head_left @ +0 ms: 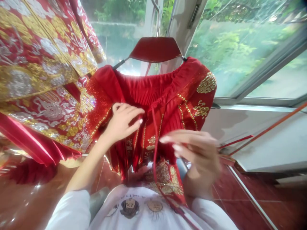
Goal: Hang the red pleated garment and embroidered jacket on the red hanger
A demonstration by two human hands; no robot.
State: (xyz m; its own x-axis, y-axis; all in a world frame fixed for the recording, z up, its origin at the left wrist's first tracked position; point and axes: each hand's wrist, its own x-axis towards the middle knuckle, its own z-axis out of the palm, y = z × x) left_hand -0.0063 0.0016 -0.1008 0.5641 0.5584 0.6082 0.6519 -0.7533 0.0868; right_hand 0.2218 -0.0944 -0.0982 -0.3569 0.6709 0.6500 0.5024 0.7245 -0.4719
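Observation:
A red pleated skirt (168, 95) with gold embroidery hangs from a dark red hanger (155, 49) in front of a window. My left hand (123, 121) rests on the skirt's waistband, fingers curled and pressed against the red cloth. A thin red drawstring (154, 140) hangs down from the waistband between my hands. My right hand (194, 148) is just right of the string, fingers stretched out toward it, blurred by motion. It is not clear whether it touches the string.
A red and gold embroidered garment (43, 70) hangs at the left, overlapping the skirt's edge. A large window (240, 48) shows greenery behind. A white sill or ledge (263, 140) runs at the right, with an orange strap (271, 127) across it. Red floor tiles (240, 204) lie below.

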